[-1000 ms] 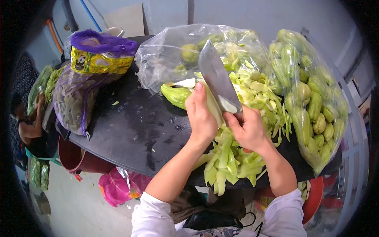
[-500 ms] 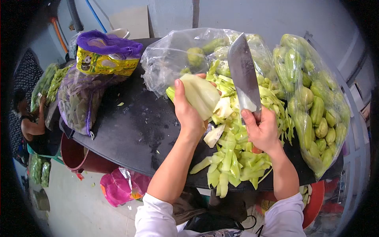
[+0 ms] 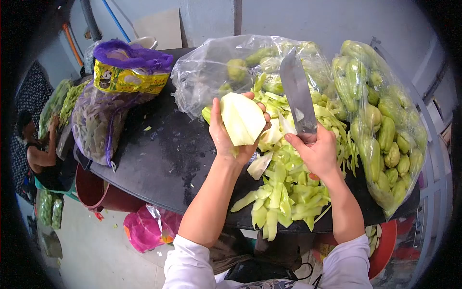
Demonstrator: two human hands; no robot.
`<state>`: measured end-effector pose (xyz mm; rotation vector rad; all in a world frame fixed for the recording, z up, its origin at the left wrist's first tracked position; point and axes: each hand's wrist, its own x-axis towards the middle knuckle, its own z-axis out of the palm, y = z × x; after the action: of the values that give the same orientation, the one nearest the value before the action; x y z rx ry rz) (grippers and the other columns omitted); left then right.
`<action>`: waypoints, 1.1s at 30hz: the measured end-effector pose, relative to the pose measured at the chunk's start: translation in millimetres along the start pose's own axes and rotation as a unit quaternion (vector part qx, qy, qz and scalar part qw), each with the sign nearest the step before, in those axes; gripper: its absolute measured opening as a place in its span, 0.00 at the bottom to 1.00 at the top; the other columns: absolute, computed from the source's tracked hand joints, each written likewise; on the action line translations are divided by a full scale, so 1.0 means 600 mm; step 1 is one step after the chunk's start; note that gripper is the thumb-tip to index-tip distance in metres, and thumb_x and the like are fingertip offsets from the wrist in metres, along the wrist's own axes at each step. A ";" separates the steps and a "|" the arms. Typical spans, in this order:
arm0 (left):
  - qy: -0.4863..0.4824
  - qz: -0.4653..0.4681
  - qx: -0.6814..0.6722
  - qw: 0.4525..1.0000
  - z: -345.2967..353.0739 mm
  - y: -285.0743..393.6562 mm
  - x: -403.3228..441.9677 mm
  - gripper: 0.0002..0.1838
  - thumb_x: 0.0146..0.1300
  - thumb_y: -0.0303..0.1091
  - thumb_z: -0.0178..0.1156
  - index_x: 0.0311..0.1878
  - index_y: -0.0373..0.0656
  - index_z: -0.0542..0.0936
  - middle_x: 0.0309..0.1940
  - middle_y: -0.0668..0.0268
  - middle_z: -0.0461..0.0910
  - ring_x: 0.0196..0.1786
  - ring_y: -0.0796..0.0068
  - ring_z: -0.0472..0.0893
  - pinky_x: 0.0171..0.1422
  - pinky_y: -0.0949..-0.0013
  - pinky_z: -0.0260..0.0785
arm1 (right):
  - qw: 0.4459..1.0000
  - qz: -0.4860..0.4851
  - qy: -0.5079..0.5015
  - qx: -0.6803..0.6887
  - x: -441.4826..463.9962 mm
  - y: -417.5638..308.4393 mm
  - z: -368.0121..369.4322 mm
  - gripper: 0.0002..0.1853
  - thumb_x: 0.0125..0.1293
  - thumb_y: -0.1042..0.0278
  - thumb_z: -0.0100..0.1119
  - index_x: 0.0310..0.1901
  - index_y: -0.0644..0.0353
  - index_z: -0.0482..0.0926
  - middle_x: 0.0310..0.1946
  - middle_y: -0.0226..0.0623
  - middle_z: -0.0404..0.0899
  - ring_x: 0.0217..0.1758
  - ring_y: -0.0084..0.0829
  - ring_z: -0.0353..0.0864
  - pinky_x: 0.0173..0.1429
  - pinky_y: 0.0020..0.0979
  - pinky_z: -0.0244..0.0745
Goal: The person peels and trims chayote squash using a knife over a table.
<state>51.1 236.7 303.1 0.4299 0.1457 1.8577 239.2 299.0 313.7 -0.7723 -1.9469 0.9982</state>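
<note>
My left hand (image 3: 225,145) is closed around a peeled chayote (image 3: 242,119), its pale, flat-cut faces turned upward. In my right hand (image 3: 316,153) is a broad kitchen knife (image 3: 296,91), gripped by the handle, blade pointing up and away from me. The blade stands to the right of the chayote, apart from it. A thin pale slice (image 3: 287,124) shows by the blade's left edge, above the thumb; whether it touches the blade I cannot tell. Below and behind both hands spreads a heap of green peelings (image 3: 276,195).
A clear bag of chayotes (image 3: 392,139) lies at the right of the black table (image 3: 159,178). Behind the peelings is another clear bag (image 3: 204,72) with chayotes. A purple mesh sack (image 3: 98,125) stands left. Another person (image 3: 41,156) handles greens at far left.
The chayote has turned in my left hand, showing a wider cut face. The knife has shifted slightly down, and the pale slice now shows at its left edge.
</note>
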 end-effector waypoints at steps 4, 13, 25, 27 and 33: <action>0.002 -0.011 -0.001 1.000 -0.004 -0.002 0.002 0.34 0.68 0.65 0.46 0.54 0.40 0.74 0.40 0.53 0.78 0.39 0.55 0.79 0.46 0.59 0.74 | 0.998 0.020 -0.004 -0.060 -0.002 -0.013 -0.004 0.21 0.58 0.70 0.73 0.50 0.70 0.78 0.36 0.44 0.87 0.38 0.28 0.87 0.44 0.30 0.84; 0.042 0.003 0.093 0.995 0.002 -0.008 0.003 0.36 0.68 0.66 0.42 0.54 0.38 0.74 0.38 0.52 0.79 0.37 0.54 0.80 0.44 0.59 0.73 | 0.989 0.105 -0.083 0.057 -0.010 0.004 -0.020 0.25 0.75 0.45 0.50 0.44 0.66 0.77 0.20 0.27 0.72 0.23 0.17 0.74 0.26 0.23 0.72; 0.062 0.020 0.163 0.984 0.003 -0.015 0.006 0.36 0.69 0.66 0.40 0.53 0.37 0.75 0.37 0.52 0.80 0.37 0.55 0.82 0.42 0.61 0.74 | 0.973 0.196 -0.051 0.110 -0.012 -0.016 -0.032 0.24 0.68 0.46 0.63 0.30 0.65 0.79 0.18 0.22 0.71 0.20 0.16 0.70 0.24 0.22 0.65; 0.060 0.021 0.169 0.984 0.005 -0.015 0.005 0.36 0.69 0.66 0.40 0.53 0.37 0.75 0.38 0.52 0.81 0.37 0.55 0.82 0.43 0.62 0.74 | 0.986 0.150 -0.062 0.044 -0.010 -0.023 -0.028 0.22 0.65 0.49 0.67 0.29 0.64 0.79 0.17 0.22 0.71 0.20 0.15 0.68 0.25 0.23 0.63; 0.070 0.018 0.165 0.984 0.002 -0.017 0.003 0.37 0.69 0.66 0.39 0.55 0.37 0.74 0.39 0.53 0.81 0.39 0.56 0.82 0.45 0.59 0.73 | 0.995 0.077 -0.051 -0.045 -0.011 -0.026 -0.015 0.18 0.57 0.58 0.75 0.30 0.65 0.81 0.17 0.23 0.74 0.21 0.14 0.66 0.26 0.25 0.61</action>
<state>60.0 241.5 301.6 0.5321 0.5499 1.9040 248.0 289.2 328.1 -0.9498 -2.0564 1.0655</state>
